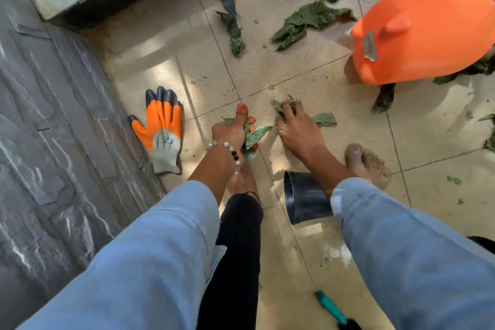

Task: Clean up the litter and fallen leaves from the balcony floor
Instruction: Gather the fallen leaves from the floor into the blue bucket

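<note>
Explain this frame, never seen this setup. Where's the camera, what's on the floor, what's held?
There is no machine: one wide-angle camera on a person's head looks down at their bare hands and feet. The left hand, with a bead bracelet, is closed in a grip on a bunch of leaves. The right hand is pressed flat on more leaves on the tiled floor. Around lie scattered leaves, an orange work glove, a black pot on its side, an orange bucket and a green-handled tool.
</note>
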A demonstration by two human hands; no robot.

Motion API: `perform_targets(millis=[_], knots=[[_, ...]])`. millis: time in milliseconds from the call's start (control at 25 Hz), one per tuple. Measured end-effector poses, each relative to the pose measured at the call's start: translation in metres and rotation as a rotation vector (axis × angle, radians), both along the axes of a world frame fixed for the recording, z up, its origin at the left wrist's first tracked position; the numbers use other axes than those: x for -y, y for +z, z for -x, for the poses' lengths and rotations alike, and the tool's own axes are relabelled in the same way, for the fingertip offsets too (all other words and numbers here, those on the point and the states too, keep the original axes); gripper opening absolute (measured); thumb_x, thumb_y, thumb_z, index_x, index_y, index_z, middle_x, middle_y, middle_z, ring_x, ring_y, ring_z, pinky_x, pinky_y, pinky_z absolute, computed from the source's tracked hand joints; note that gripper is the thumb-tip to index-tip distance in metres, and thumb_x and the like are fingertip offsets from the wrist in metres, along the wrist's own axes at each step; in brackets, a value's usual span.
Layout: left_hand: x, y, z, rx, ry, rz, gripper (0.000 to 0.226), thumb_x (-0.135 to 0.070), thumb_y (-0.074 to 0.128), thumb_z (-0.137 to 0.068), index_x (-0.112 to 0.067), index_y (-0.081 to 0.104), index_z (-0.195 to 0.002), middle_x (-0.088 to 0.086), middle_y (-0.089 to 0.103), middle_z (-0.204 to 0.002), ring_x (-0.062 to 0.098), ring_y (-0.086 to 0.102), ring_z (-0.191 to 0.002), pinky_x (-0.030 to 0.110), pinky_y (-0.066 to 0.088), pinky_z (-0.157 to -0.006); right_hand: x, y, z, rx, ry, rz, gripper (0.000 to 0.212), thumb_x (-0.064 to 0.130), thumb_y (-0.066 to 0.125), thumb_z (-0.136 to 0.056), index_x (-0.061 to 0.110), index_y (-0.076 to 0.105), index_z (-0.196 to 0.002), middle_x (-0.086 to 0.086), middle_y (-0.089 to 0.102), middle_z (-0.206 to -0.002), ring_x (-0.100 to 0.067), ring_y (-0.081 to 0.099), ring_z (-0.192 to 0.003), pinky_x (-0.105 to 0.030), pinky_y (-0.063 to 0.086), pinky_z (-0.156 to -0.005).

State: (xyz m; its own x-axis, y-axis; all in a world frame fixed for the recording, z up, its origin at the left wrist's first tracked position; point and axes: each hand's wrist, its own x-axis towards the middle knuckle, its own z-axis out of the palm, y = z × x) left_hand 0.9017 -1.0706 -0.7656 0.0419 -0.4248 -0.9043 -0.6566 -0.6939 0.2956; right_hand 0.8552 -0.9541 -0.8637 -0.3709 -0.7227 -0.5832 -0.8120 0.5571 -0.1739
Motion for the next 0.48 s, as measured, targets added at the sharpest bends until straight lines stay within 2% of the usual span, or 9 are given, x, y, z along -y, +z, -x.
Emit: perform_targets(millis=[40,120,200,280,320,360,400,440,480], knots=[[0.010,-0.005,-0.006,-0.012,0.069,-0.007,0.036,-0.044,0.066,-0.086,-0.011,0.062,-0.073,0.001,0.065,-0.068,0.015,0.056,-0.049,0.020,0.043,-0.039,0.001,-0.001,0.007,-0.033,0.059,0.045,0.029,0.001,0.041,-0.096,-0.003,0.055,-0.121,-0.025,0.044,-0.135,-0.044,0.038,-0.126,-0.046,0.049,-0.087],[0.012,-0.008,-0.009,-0.021,0.120,-0.017,0.035,-0.042,0.066,-0.087,-0.011,0.062,-0.071,0.001,0.064,-0.067,0.015,0.054,-0.045,0.019,0.041,-0.037,-0.007,-0.007,0.029,0.003,-0.012,0.142,0.025,0.000,0.049,-0.090,-0.005,0.062,-0.110,-0.020,0.058,-0.116,-0.034,0.050,-0.112,-0.039,0.049,-0.080],[0.012,-0.007,-0.012,-0.030,0.109,-0.016,0.036,-0.043,0.066,-0.086,-0.009,0.062,-0.073,0.004,0.064,-0.068,0.015,0.054,-0.040,0.020,0.043,-0.038,-0.022,-0.005,0.049,0.052,-0.391,0.284,0.027,0.012,0.051,-0.089,0.001,0.066,-0.109,-0.014,0.062,-0.111,-0.023,0.055,-0.101,-0.022,0.046,-0.080],[0.008,-0.008,-0.009,-0.008,0.083,-0.008,0.040,-0.046,0.067,-0.084,-0.007,0.064,-0.077,0.009,0.064,-0.072,0.018,0.056,-0.044,0.022,0.045,-0.040,-0.048,-0.003,0.056,-0.016,-0.597,0.222,0.033,0.022,0.050,-0.091,0.006,0.063,-0.116,-0.008,0.060,-0.114,-0.011,0.056,-0.096,-0.004,0.040,-0.076],[0.008,-0.011,-0.009,0.002,0.061,0.000,0.041,-0.047,0.067,-0.084,-0.007,0.065,-0.077,0.011,0.064,-0.075,0.020,0.056,-0.049,0.023,0.045,-0.041,-0.056,-0.002,0.057,0.015,-0.632,0.182,0.037,0.025,0.052,-0.091,0.008,0.058,-0.123,-0.007,0.057,-0.121,-0.009,0.055,-0.105,-0.006,0.041,-0.085],[0.007,-0.014,-0.009,0.015,0.053,-0.001,0.041,-0.047,0.066,-0.085,-0.007,0.066,-0.075,0.010,0.064,-0.075,0.021,0.056,-0.052,0.023,0.045,-0.041,-0.066,-0.004,0.055,0.029,-0.516,0.170,0.042,0.023,0.055,-0.091,0.010,0.052,-0.132,-0.012,0.049,-0.134,-0.017,0.048,-0.122,-0.019,0.042,-0.098],[0.005,-0.013,-0.006,0.012,0.042,0.003,0.040,-0.045,0.066,-0.086,-0.008,0.066,-0.073,0.008,0.064,-0.073,0.021,0.056,-0.053,0.022,0.045,-0.040,-0.074,-0.005,0.048,0.057,-0.361,0.114,0.049,0.015,0.057,-0.091,0.010,0.045,-0.138,-0.020,0.037,-0.144,-0.031,0.037,-0.133,-0.035,0.042,-0.103],[0.002,-0.013,-0.004,0.004,0.035,0.003,0.038,-0.044,0.065,-0.087,-0.008,0.066,-0.073,0.007,0.064,-0.070,0.020,0.056,-0.052,0.021,0.044,-0.039,-0.078,-0.006,0.042,-0.004,-0.198,0.057,0.053,0.005,0.056,-0.090,0.007,0.041,-0.140,-0.029,0.029,-0.147,-0.042,0.029,-0.136,-0.046,0.043,-0.101],[-0.001,-0.017,-0.002,-0.004,0.028,0.005,0.038,-0.043,0.065,-0.087,-0.008,0.066,-0.074,0.005,0.064,-0.068,0.019,0.056,-0.050,0.020,0.043,-0.038,-0.080,-0.008,0.039,-0.057,-0.135,0.052,0.052,-0.003,0.056,-0.088,0.001,0.043,-0.138,-0.036,0.031,-0.143,-0.048,0.032,-0.132,-0.051,0.047,-0.094]])
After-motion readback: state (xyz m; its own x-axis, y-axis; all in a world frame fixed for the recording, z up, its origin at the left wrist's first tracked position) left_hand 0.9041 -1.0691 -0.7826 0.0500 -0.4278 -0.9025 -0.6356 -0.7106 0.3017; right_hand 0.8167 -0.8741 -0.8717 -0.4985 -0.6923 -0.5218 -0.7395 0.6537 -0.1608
